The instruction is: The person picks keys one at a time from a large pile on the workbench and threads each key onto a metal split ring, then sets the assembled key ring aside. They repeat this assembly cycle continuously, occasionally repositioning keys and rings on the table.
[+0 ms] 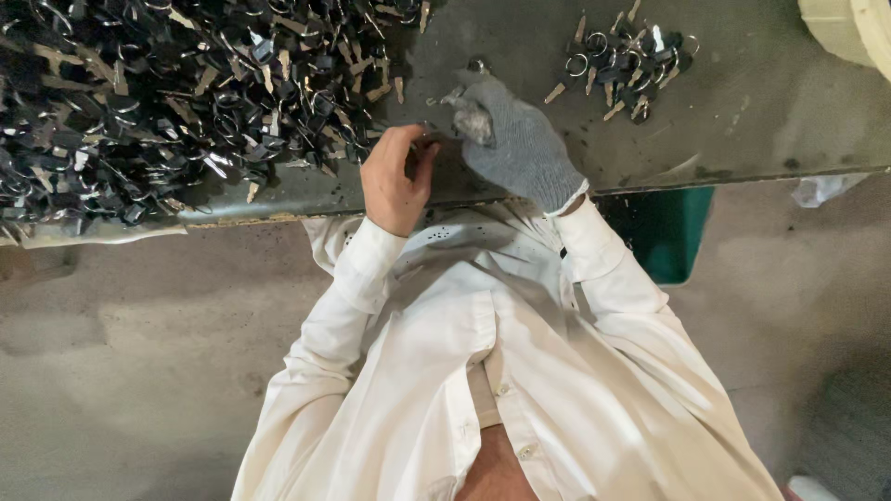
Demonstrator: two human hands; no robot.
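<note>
The person works with two hands at the near edge of a grey table [742, 139]: the bare left hand [394, 181] is curled, its fingertips pinching something too small to make out, and the gloved right hand [515, 139] meets it, its grip impossible to tell. Two heaps of small dark ringed pieces lie on the table, one large pile [167, 93] just beside the left hand and one small pile [626, 60] beyond the right; the pieces are too many to count.

Bare left hand [394, 176] curls fingers inward in a pinching grip; gloved right hand [515, 139] meets it, fingertips together.
</note>
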